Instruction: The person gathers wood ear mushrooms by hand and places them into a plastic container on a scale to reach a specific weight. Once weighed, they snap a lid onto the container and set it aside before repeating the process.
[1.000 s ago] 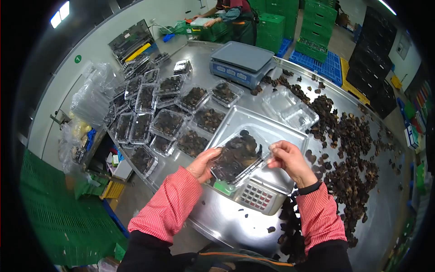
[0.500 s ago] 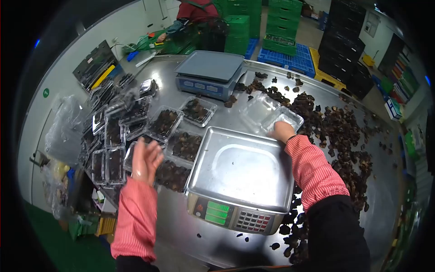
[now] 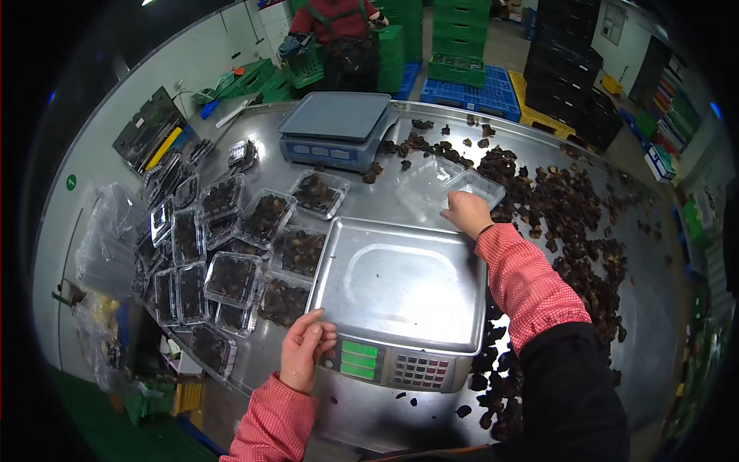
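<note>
Beyond the scale's far right corner, my right hand (image 3: 468, 212) is closed on the near edge of an opened clear plastic clamshell box (image 3: 483, 187). Its transparent lid (image 3: 425, 181) lies folded out to the left. My left hand (image 3: 304, 350), empty with loosely curled fingers, hovers at the near left corner of the weighing scale (image 3: 400, 289). The steel pan of the scale bears only tiny specks. Left of it, several closed clamshell boxes (image 3: 233, 279) hold dark, dried, mushroom-like pieces.
Loose dark pieces (image 3: 566, 208) are spread over the right side of the steel table (image 3: 369, 416). A second blue-grey scale (image 3: 335, 127) stands at the back. Behind the table, a person in red (image 3: 335, 23) is near green crates (image 3: 459, 38). Plastic bags (image 3: 112, 239) hang at left.
My left hand has moved right and nearer to me, from above the filled boxes to the scale's corner. My right hand stays at the opened box. The view has shifted slightly.
</note>
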Motion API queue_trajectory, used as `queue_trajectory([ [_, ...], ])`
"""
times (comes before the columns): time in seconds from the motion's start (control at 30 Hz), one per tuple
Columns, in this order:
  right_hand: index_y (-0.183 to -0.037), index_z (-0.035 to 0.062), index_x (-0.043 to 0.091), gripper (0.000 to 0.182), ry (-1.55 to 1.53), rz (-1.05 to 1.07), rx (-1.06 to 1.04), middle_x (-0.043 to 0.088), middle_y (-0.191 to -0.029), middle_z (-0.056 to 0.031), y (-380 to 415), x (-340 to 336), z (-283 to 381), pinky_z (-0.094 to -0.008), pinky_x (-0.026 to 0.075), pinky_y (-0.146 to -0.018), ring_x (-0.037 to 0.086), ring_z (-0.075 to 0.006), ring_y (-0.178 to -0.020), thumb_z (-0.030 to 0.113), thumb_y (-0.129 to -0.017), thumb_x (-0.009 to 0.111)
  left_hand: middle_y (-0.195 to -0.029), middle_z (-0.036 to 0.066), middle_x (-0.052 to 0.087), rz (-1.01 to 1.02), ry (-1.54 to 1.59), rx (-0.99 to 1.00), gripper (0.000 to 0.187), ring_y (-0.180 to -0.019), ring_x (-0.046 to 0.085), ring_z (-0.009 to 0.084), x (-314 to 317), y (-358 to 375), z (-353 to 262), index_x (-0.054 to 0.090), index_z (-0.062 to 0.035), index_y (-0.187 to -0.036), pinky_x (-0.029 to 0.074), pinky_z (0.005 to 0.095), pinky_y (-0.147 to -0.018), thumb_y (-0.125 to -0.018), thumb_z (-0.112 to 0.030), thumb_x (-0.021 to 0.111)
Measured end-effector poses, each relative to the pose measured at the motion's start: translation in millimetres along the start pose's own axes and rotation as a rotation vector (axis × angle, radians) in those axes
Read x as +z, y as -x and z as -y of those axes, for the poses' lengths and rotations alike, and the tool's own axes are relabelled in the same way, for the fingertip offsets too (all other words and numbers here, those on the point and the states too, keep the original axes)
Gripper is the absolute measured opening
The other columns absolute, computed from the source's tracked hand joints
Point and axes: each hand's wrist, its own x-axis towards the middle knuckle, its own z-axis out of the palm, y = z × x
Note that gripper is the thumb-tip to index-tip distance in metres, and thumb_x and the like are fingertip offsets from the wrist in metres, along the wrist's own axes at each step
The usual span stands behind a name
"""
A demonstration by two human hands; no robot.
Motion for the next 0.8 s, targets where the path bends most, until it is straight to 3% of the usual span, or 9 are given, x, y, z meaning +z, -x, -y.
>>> queue_trajectory([
  [0.2,-0.083,0.0009,0.065,0.015,0.09,-0.168,-0.094,0.069,-0.085,-0.019,27.9,-8.8,-10.3,-0.0455,0.053,-0.073,0.067,-0.0372,-0.084,0.016,-0.081,0.064,-0.101,0.007,0.067,0.06,0.017,-0.061,0.029,-0.089,0.067,0.0132,24.5,18.6,17.4,0.058,-0.0042,-0.129,0.059,0.0254,-0.081,-0.101,-0.012,0.055],
  [0.33,-0.078,0.006,0.06,0.003,0.114,-0.591,-0.243,0.062,-0.077,-0.0139,64.4,-39.3,6.4,-0.0444,0.049,-0.07,0.061,-0.0315,-0.079,0.009,-0.079,0.06,-0.101,0.006,0.067,0.117,-0.044,-0.064,0.028,-0.09,0.066,0.0132,49.6,37.5,21.6,0.058,-0.0039,-0.128,0.058,0.0252,-0.082,-0.101,-0.01,0.054],
  [0.43,-0.077,0.0059,0.056,0.004,-0.028,-0.647,-0.386,0.059,-0.076,-0.0116,118.2,-68.8,39.7,-0.0435,0.048,-0.069,0.058,-0.031,-0.077,0.006,-0.077,0.06,-0.102,0.006,0.067,0.208,-0.062,-0.079,0.029,-0.092,0.066,0.0136,67.5,49.2,30.8,0.057,-0.004,-0.129,0.058,0.0264,-0.083,-0.101,-0.01,0.054],
  [0.57,-0.08,0.007,0.053,0.017,-0.086,-0.56,-0.42,0.054,-0.077,-0.0088,204.3,-45.8,67.5,-0.0407,0.046,-0.069,0.055,-0.0281,-0.077,0.011,-0.073,0.068,-0.106,0.006,0.067,0.374,-0.104,-0.13,0.031,-0.096,0.064,0.0131,97.0,65.9,49.6,0.057,-0.0036,-0.13,0.053,0.0278,-0.088,-0.1,-0.009,0.056],
  [0.63,-0.092,0.0059,0.06,0.026,-0.098,-0.427,-0.373,0.055,-0.085,-0.0088,245.8,-38.1,74.2,-0.04,0.047,-0.073,0.055,-0.0276,-0.083,0.019,-0.075,0.073,-0.106,0.006,0.067,0.462,-0.129,-0.184,0.031,-0.097,0.063,0.0129,113.6,75.1,61.5,0.056,-0.004,-0.131,0.052,0.0279,-0.088,-0.1,-0.009,0.056],
  [0.73,-0.124,0.0056,0.061,0.059,-0.274,-0.458,-0.257,0.055,-0.098,-0.0106,306.9,-63.1,64.7,-0.0409,0.045,-0.084,0.054,-0.0291,-0.093,0.037,-0.077,0.079,-0.106,0.005,0.067,0.586,-0.169,-0.243,0.031,-0.097,0.063,0.0126,133.8,85.9,84.0,0.056,-0.0041,-0.131,0.051,0.0276,-0.088,-0.1,-0.009,0.057],
  [0.8,-0.125,0.0057,0.06,0.063,-0.208,-0.521,-0.093,0.056,-0.097,-0.0106,338.4,-64.6,33.4,-0.0421,0.045,-0.083,0.055,-0.0296,-0.092,0.038,-0.075,0.08,-0.106,0.005,0.067,0.644,-0.191,-0.266,0.032,-0.097,0.062,0.0123,144.9,90.3,102.0,0.056,-0.0036,-0.131,0.051,0.0269,-0.088,-0.1,-0.009,0.057],
])
